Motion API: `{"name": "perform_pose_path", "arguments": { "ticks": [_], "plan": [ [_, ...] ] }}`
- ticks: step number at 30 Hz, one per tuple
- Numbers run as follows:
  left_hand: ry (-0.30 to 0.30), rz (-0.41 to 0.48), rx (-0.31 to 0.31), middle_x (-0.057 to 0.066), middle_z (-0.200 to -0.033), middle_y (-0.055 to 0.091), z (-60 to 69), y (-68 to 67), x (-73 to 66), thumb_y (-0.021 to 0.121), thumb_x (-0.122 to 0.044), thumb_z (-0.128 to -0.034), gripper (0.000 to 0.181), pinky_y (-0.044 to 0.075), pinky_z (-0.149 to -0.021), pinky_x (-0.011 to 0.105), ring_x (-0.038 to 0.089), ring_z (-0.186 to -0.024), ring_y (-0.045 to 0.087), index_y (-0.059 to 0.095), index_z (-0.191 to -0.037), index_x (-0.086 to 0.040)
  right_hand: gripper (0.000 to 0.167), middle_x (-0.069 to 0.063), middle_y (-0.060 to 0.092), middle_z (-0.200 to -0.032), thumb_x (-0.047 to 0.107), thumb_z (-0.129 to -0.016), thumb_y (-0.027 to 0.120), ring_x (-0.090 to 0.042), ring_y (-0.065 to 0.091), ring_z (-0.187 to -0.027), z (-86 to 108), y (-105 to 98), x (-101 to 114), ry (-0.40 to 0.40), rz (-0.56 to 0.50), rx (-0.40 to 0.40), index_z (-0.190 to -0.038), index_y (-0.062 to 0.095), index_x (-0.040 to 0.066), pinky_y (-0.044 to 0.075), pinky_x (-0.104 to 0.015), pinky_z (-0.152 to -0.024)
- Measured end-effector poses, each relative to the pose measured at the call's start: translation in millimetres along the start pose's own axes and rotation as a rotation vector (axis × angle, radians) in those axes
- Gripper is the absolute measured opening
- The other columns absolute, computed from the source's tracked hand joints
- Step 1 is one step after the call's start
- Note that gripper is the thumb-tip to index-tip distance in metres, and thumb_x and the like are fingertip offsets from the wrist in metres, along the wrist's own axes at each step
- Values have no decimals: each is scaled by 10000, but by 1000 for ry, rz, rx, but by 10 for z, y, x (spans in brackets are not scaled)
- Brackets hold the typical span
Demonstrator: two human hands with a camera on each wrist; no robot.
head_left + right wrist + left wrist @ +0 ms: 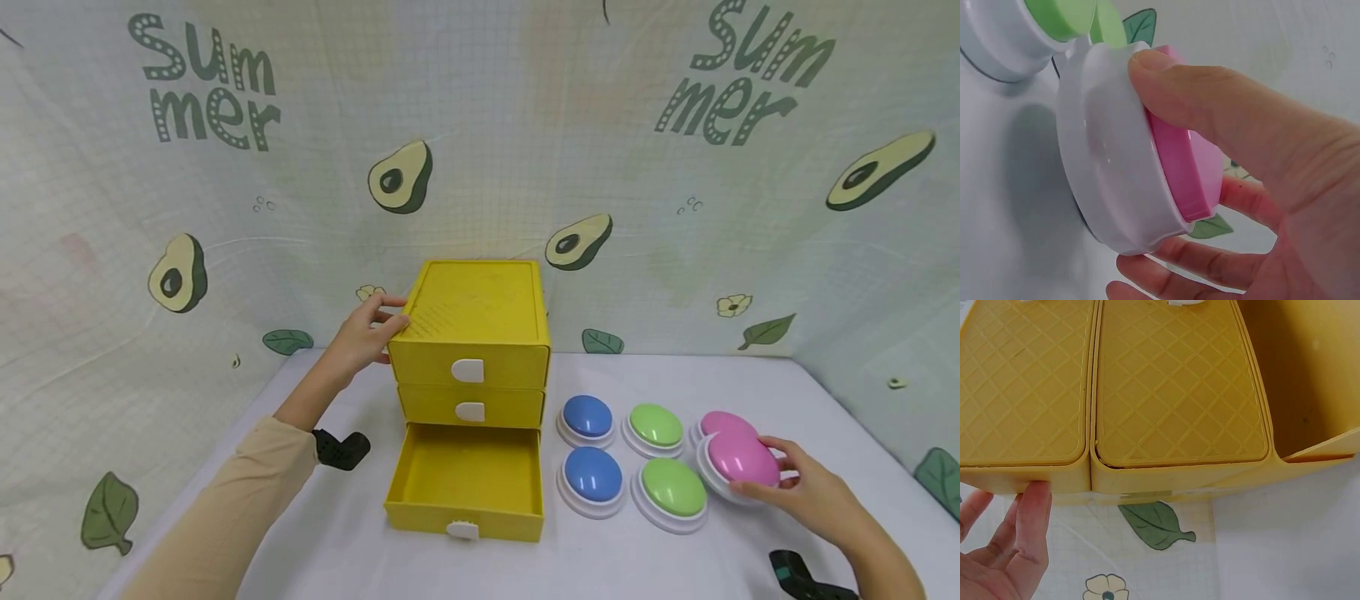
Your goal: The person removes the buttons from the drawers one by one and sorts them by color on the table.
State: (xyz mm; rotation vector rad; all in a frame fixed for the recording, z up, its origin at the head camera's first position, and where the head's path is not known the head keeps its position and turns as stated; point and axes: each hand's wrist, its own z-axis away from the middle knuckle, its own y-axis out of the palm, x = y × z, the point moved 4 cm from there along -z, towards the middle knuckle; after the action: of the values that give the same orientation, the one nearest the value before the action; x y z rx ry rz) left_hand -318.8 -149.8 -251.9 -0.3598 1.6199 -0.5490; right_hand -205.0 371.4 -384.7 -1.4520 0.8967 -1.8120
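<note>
My right hand (817, 492) grips a pink dome push button (744, 458) by its white base, thumb on one side and fingers on the other. In the right wrist view, the white base (1107, 144) looks raised off the table, with a shadow beside it. A second pink button (723, 422) sits just behind, partly covered. My left hand (363, 335) touches the upper left side of a yellow three-drawer cabinet (480, 300); its fingertips (1036, 500) rest against the side wall in the left wrist view. The bottom drawer (472, 467) is pulled out, its visible floor bare.
Two blue buttons (593, 474) and two green buttons (674, 487) stand in pairs between the cabinet and my right hand. The upper drawers (420, 364) are closed. A printed cloth (480, 100) hangs behind the white table (330, 525).
</note>
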Motion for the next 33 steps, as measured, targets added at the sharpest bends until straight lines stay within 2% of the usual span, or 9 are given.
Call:
{"name": "perform_pose_path", "arguments": {
  "ticks": [9,16,23,33],
  "plan": [
    [-7,-1,0,175,-1303,458,11,1,0,476,-315,-954,444,558,-782,419,347,-1071,553,376,-1358,-161,945,-308,485,-1115,506,-822,626,-341,487,-964,-22,51,-189,52,-46,105,-1400,148,-70,494,-362,-676],
    [-16,-5,-3,171,-1300,460,9,-2,12,477,-314,-955,446,560,-778,409,346,-1066,556,373,-1362,-166,897,-264,520,-1086,472,-835,626,-315,501,-959,12,40,-259,40,-24,123,-1378,180,-84,467,-331,-674],
    [-12,-7,-4,167,-1295,464,0,1,27,479,-323,-954,449,560,-775,408,342,-1064,558,374,-1364,-173,906,-289,500,-1091,476,-830,629,-332,498,-963,27,32,-334,55,-27,139,-1371,172,-89,480,-336,-683],
    [-6,-17,-9,166,-1291,467,-2,-5,27,471,-325,-959,445,561,-773,409,342,-1060,560,377,-1367,-175,905,-312,473,-1094,493,-817,637,-335,493,-954,-14,111,-469,97,-53,205,-1358,197,-83,493,-398,-714]
  ]
}}
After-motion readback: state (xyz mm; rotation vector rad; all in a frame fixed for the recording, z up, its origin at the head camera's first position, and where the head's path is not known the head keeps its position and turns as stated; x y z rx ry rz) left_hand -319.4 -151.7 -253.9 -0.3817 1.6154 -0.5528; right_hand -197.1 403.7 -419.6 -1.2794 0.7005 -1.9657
